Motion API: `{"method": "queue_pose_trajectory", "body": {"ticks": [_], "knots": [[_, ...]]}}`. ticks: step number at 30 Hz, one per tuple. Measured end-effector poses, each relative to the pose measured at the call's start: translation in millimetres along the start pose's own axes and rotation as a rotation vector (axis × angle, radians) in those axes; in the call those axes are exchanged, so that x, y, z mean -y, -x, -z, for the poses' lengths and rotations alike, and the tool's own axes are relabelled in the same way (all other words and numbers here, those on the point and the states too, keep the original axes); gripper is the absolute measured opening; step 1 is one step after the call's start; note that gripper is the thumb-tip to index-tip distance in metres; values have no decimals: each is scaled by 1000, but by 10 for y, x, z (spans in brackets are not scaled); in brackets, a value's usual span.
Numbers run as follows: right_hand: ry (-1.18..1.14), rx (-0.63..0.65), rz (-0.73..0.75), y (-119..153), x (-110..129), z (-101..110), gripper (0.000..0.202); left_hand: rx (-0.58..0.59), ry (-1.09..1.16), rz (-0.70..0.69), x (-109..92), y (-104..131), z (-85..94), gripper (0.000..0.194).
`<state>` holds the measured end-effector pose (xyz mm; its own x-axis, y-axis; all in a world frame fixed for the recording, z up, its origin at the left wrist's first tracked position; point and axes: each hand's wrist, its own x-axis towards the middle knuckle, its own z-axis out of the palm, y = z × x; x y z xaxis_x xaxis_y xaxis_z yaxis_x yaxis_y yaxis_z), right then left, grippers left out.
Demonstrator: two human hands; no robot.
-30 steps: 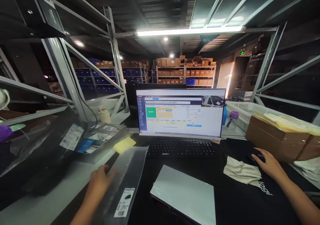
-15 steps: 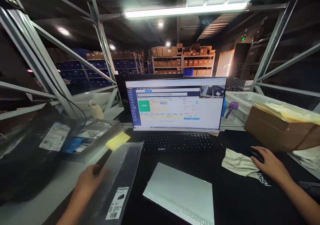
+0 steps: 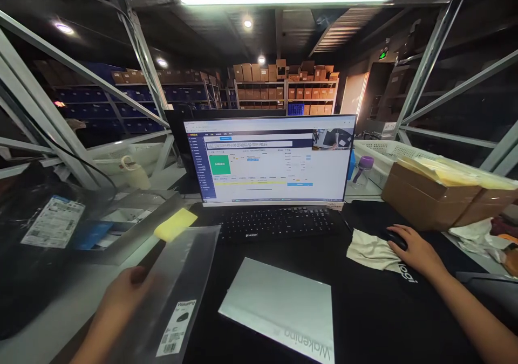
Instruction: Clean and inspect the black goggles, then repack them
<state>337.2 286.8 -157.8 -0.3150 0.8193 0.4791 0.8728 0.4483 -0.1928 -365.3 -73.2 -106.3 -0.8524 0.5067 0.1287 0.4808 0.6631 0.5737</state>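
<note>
Apparently the left hand (image 3: pixel 117 294) is at the left edge of a clear plastic bag (image 3: pixel 174 269), but the blur hides its fingers, so I cannot tell whether they are closed on it. The right hand (image 3: pixel 416 253) is curved over a black mouse (image 3: pixel 396 239). If the fingers pinch only this thin edge, the smooth plastic could slip away or fold, and a crease across the label (image 3: pixel 177 327) could make its barcode hard to scan. The bag's top corner is near the keyboard (image 3: pixel 279 221), so a careless lift might press some keys. Also, the crumpled cloth (image 3: pixel 372 251) lies just beside the mouse and could block it. About writing: the bag's label seems to say "Wakening"; the flat pale box (image 3: pixel 279 304), lying on the dark mat (image 3: pixel 376 321) right of the bag, shows "Wakening" upside down. The keyboard reads "Bosston", the mat "logi". Farther, the monitor (image 3: pixel 259 164) shows Chinese characters, mostly too small; on the black package (image 3: pixel 24 283), the printed label is not readable.
</note>
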Motion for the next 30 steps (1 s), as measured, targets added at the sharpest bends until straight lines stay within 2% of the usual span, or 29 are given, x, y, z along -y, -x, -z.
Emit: {"method": "queue_pose_trajectory", "body": {"ticks": [3,12,18,25,30], "knots": [[-3,-4,1,1,6,5,43,65,25,40,-34,19,9,62],[9,6,-4,-16,13,15,42,67,46,44,-67,51,27,63],[15,19,-9,-9,31,27,50,75,52,54,-64,25,24,60],[31,19,-36,0,66,72,55,113,42,76,-137,74,101,63],[35,-2,-63,10,88,94,56,119,54,65,-91,56,84,64]]}}
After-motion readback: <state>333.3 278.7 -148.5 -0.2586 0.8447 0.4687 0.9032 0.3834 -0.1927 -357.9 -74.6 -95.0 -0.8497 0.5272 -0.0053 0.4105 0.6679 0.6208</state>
